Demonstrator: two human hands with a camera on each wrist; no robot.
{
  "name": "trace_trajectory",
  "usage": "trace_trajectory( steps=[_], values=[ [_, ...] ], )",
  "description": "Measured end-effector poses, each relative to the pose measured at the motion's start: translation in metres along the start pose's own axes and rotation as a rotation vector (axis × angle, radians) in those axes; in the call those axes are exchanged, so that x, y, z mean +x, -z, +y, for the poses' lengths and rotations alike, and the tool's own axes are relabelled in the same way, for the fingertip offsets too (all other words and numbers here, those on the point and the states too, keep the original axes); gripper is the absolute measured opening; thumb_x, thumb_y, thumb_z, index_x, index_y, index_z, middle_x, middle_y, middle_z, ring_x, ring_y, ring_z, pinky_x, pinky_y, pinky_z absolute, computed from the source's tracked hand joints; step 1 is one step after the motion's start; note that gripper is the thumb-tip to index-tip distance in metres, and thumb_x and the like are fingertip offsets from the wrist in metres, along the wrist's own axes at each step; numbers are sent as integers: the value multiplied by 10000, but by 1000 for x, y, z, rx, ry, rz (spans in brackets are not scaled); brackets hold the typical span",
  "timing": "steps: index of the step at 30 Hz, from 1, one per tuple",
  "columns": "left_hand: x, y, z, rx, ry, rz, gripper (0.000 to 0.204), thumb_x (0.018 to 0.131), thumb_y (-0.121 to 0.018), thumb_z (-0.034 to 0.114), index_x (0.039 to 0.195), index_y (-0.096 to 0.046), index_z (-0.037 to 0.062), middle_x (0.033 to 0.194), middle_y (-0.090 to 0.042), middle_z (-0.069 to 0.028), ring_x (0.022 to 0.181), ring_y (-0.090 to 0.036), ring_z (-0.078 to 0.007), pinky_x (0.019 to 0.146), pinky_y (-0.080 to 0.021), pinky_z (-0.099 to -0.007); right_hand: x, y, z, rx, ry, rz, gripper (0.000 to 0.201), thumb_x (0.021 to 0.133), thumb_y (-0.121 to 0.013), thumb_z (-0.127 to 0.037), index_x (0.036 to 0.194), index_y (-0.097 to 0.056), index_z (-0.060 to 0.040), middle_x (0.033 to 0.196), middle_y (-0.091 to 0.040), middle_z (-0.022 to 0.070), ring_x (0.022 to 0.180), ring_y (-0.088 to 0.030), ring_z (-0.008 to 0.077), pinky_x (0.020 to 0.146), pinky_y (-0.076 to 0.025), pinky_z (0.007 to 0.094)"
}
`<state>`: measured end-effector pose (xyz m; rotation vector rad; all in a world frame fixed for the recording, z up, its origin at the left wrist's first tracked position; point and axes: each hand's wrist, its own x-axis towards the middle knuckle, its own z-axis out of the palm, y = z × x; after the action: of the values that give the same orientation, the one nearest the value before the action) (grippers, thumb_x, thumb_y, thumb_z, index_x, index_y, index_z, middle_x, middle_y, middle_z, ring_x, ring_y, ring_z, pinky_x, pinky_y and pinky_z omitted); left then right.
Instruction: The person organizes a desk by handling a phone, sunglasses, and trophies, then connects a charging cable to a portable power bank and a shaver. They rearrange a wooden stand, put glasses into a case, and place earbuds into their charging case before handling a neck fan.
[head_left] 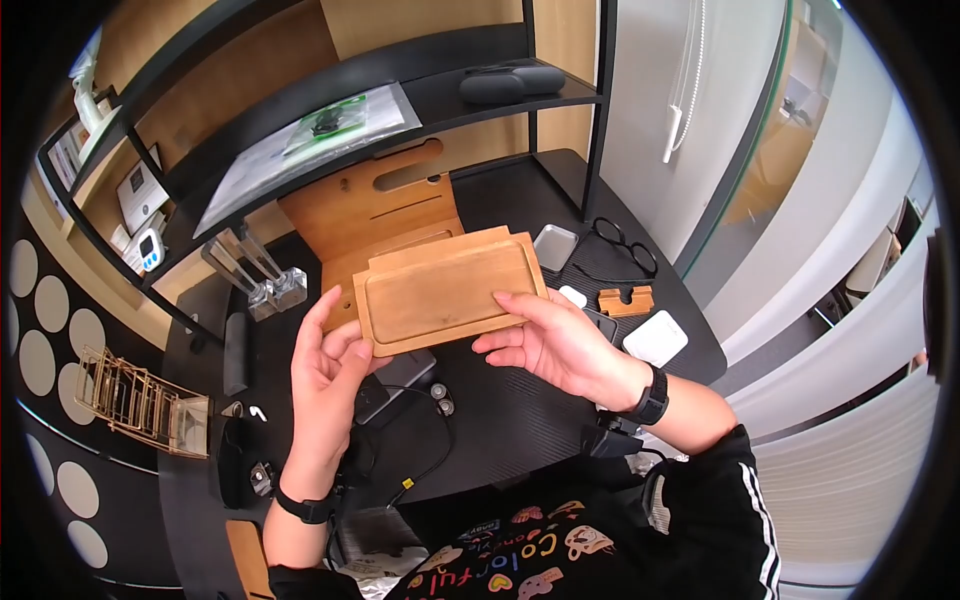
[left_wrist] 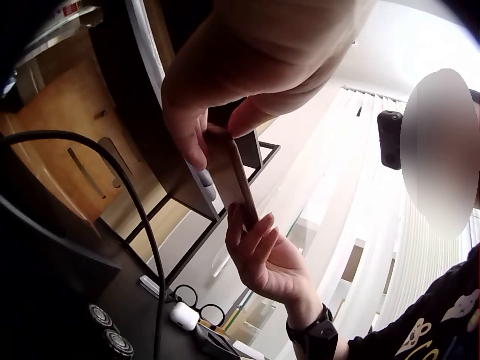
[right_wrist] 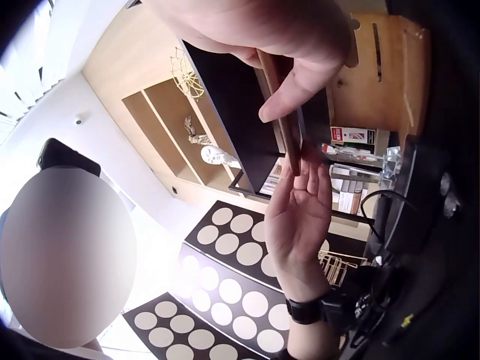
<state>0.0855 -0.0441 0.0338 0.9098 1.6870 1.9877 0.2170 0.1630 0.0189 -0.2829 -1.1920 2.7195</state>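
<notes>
Held up over the desk, a shallow wooden tray with a raised rim and a stepped far edge faces me, tilted. My left hand pinches its near left corner between thumb and fingers. At the right end, my right hand grips it, thumb on the recessed face and fingers beneath. Edge-on in the left wrist view, the tray spans between both hands. Behind it on the desk stands a larger wooden organizer panel with slots, partly hidden by the tray.
A black shelf crosses above the desk's back. To the right lie round glasses, a small notched wooden block and a white flat box. Clear trophies stand left; a black cable lies in front.
</notes>
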Motion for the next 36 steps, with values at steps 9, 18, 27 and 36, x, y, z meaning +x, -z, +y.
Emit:
trace_trajectory(
  steps=[9,18,27,36],
  values=[
    [-10,-1,1,34,-157,37,557,882,-527,-81,1388,-314,7,1127,-628,-157,1025,-627,-191,862,-522,-308,-8,-3,-9,-43,81,-148,321,942,-550,-153,1200,-480,25,1107,-603,176,890,-668,273,778,-559,357],
    [-18,-36,-7,-83,-157,-271,819,885,-615,189,1504,-86,103,1525,-203,-110,1384,-272,-248,1109,-256,-420,10,-20,15,-1583,1003,-75,522,759,-561,30,1271,-524,-66,1176,-481,209,981,-590,320,752,-544,338],
    [3,-24,18,-412,-55,59,904,788,-491,-158,1506,-46,163,1327,-474,-183,1189,-531,-273,988,-441,-379,11,-26,30,-1453,1213,-148,693,707,-617,31,1347,-356,73,1306,-401,297,965,-595,328,740,-536,322],
    [2,10,20,-288,91,-150,909,749,-562,-147,1498,-107,96,1284,-529,-200,1152,-571,-242,963,-441,-326,3,-10,-2,-1509,911,36,884,654,-691,-18,1425,-259,2,1449,-194,262,1062,-532,355,798,-515,355]
  ],
)
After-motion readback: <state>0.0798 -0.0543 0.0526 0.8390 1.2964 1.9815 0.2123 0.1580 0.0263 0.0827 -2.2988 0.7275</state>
